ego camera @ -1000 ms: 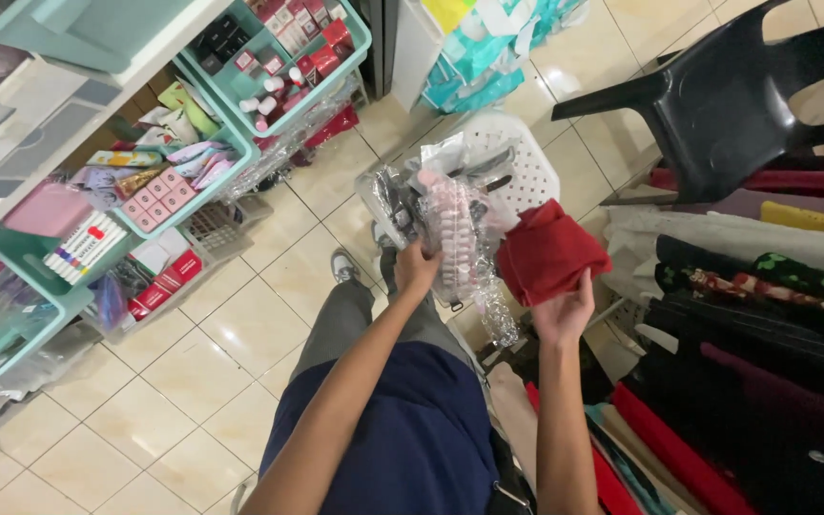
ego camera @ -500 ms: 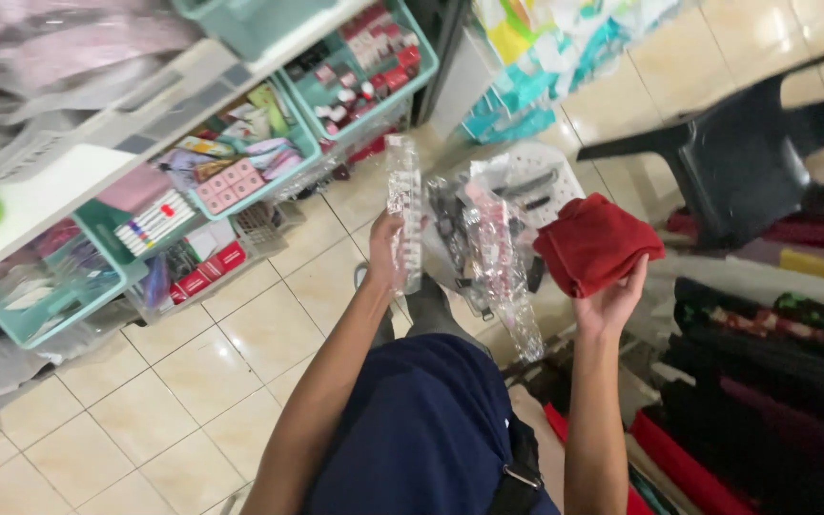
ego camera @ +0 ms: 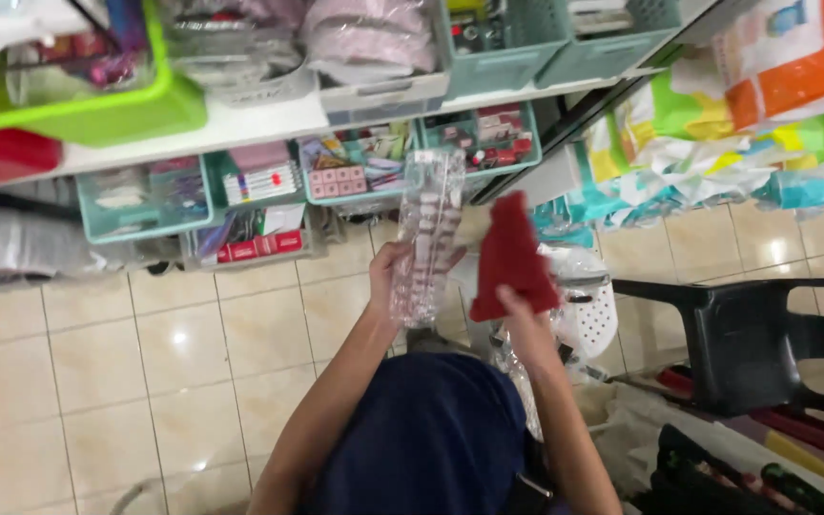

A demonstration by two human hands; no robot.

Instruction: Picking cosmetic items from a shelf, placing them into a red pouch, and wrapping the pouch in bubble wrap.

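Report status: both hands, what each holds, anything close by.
Left hand gripping clear plastic packet. Right hand holding red cloth. White basket just beyond, black chair right.

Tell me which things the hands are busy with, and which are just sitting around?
Busy with:
- clear plastic packet, held up in the left hand
- red cloth, held up in the right hand

Just sitting around:
- teal baskets of small goods under the shelf
- green tub
- black plastic chair
- white perforated stool
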